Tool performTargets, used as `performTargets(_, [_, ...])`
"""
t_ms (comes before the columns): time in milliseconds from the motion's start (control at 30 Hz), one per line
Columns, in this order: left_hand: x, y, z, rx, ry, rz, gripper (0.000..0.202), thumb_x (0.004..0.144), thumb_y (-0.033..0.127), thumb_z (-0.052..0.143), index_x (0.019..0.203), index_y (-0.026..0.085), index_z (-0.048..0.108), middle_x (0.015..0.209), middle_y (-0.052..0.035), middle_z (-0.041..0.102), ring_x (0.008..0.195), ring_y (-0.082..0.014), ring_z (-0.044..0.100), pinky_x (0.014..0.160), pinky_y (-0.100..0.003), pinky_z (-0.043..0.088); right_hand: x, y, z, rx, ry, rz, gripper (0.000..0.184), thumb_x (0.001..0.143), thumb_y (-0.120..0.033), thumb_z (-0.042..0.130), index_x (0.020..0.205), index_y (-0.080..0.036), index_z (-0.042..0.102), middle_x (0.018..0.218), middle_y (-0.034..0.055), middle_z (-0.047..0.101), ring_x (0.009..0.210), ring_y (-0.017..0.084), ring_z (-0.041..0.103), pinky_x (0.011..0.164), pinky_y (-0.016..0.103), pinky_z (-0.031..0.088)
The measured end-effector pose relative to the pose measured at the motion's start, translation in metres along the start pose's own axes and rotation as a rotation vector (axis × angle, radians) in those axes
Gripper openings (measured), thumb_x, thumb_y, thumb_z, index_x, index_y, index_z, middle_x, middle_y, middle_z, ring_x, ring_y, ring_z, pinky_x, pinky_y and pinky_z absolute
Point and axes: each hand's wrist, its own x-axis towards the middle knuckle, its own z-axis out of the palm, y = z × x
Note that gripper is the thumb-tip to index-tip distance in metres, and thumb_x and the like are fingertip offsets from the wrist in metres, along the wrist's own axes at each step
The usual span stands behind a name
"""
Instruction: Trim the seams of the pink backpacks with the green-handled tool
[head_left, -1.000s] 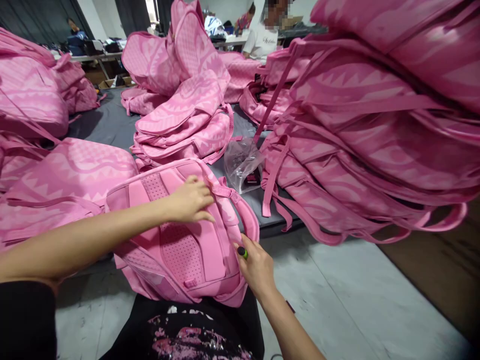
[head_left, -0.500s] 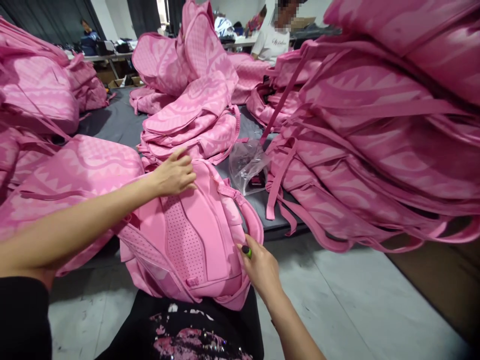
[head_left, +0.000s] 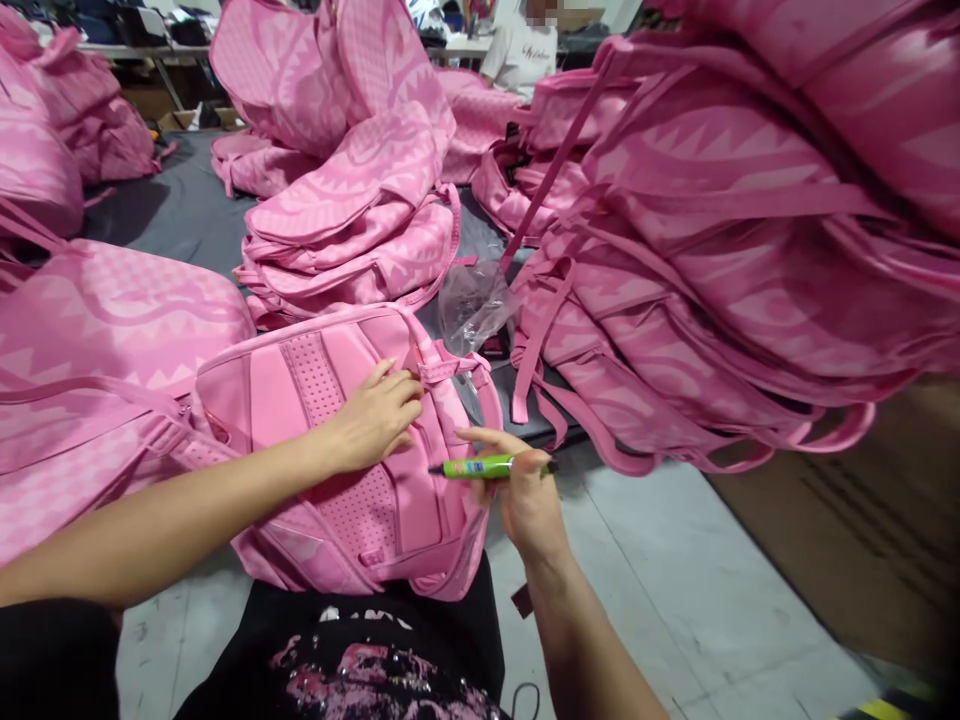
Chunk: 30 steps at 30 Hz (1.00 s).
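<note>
A pink backpack (head_left: 431, 490) leans on the table edge over my lap, its padded back panel with dotted mesh strips facing me. My left hand (head_left: 379, 415) rests on that panel, palm down, fingers loosely bent and with nothing seen in them. Between the thumb and fingers of my right hand (head_left: 525, 490) is a green marker (head_left: 476, 467), held level beside the bag's right edge. Its dark tip points left, just over the panel. One shoulder strap (head_left: 486, 390) loops at the bag's right side; the other runs down its left.
Pink backpacks are heaped at right (head_left: 720, 260), at left (head_left: 127, 310) and behind (head_left: 352, 220) on the dark-covered table (head_left: 187, 190). A clear plastic bag (head_left: 472, 300) lies beyond my right hand. A cardboard surface (head_left: 847, 510) is at lower right. A person in a white shirt (head_left: 521, 55) is behind.
My left hand has moved from the bag's top edge down onto the back panel. My right hand has come off the side edge and turned the marker sideways. The view has tilted down.
</note>
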Motion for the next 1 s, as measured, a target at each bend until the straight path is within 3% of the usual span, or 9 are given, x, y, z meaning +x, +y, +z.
performTargets(67, [-0.005,0.001,0.000,-0.018,0.019,0.025,0.017,0.089,0.029,0.062,0.095,0.013,0.063,0.122,-0.0152,0.064,0.125,-0.0305,0.051,0.114,-0.057,0.031,0.008,0.009,0.004,0.057,0.036,-0.011,0.063,0.081,-0.071,0.060,0.114,-0.018,0.069,0.085,0.0081,0.076,0.065,0.019,0.070,0.062,0.033,0.059])
performTargets(133, [-0.009,0.002,0.001,-0.023,0.031,0.052,0.017,0.090,0.030,0.060,0.094,0.013,0.063,0.125,-0.0155,0.063,0.130,-0.0318,0.049,0.115,-0.057,0.032,0.013,0.014,0.004,-0.001,0.119,0.003,0.047,0.078,-0.053,0.075,0.109,-0.019,0.070,0.101,0.0096,0.076,0.079,0.021,0.073,0.071,0.036,0.061])
performTargets(233, [-0.012,0.004,0.005,-0.008,0.036,0.071,0.019,0.091,0.031,0.060,0.092,0.013,0.063,0.128,-0.0151,0.063,0.132,-0.0338,0.048,0.115,-0.057,0.033,0.013,0.018,0.006,-0.141,0.337,0.018,0.032,0.075,-0.043,0.079,0.091,-0.017,0.069,0.072,0.0029,0.072,0.058,0.017,0.067,0.055,0.029,0.057])
performTargets(300, [-0.012,0.005,0.007,0.012,0.043,0.068,0.019,0.092,0.032,0.059,0.093,0.013,0.064,0.129,-0.0143,0.063,0.133,-0.0342,0.048,0.115,-0.058,0.033,0.013,0.020,0.012,-0.205,0.404,-0.008,0.028,0.078,-0.043,0.075,0.087,-0.017,0.067,0.057,-0.0024,0.064,0.046,0.014,0.060,0.048,0.026,0.053])
performTargets(500, [-0.014,0.006,0.010,0.029,0.096,0.076,0.021,0.095,0.031,0.055,0.094,0.013,0.066,0.127,-0.0121,0.066,0.133,-0.0336,0.049,0.114,-0.057,0.036,0.018,0.026,0.034,-0.220,0.274,-0.072,0.022,0.085,-0.039,0.068,0.090,-0.018,0.065,0.060,-0.0024,0.064,0.049,0.013,0.061,0.052,0.026,0.052])
performTargets(600, [-0.014,0.006,0.011,0.041,0.103,0.088,0.022,0.097,0.029,0.052,0.095,0.012,0.066,0.127,-0.0114,0.067,0.131,-0.0331,0.051,0.112,-0.057,0.037,0.019,0.028,0.034,-0.303,0.265,-0.102,0.022,0.085,-0.039,0.068,0.092,-0.019,0.066,0.068,-0.0003,0.068,0.053,0.014,0.063,0.054,0.027,0.053])
performTargets(867, [-0.014,0.007,0.014,0.028,0.106,0.085,0.020,0.096,0.029,0.055,0.098,0.013,0.066,0.129,-0.0135,0.066,0.133,-0.0309,0.050,0.113,-0.057,0.035,0.018,0.026,0.032,-0.385,0.274,-0.134,0.020,0.088,-0.039,0.065,0.092,-0.020,0.065,0.062,-0.0024,0.065,0.049,0.014,0.061,0.051,0.028,0.052])
performTargets(1000, [-0.013,0.008,0.014,0.086,0.131,0.087,0.021,0.097,0.030,0.053,0.095,0.013,0.066,0.126,-0.0102,0.068,0.129,-0.0304,0.053,0.112,-0.054,0.038,0.018,0.026,0.031,-0.435,0.264,-0.151,0.020,0.089,-0.039,0.063,0.093,-0.020,0.065,0.064,-0.0020,0.066,0.050,0.014,0.061,0.053,0.028,0.052])
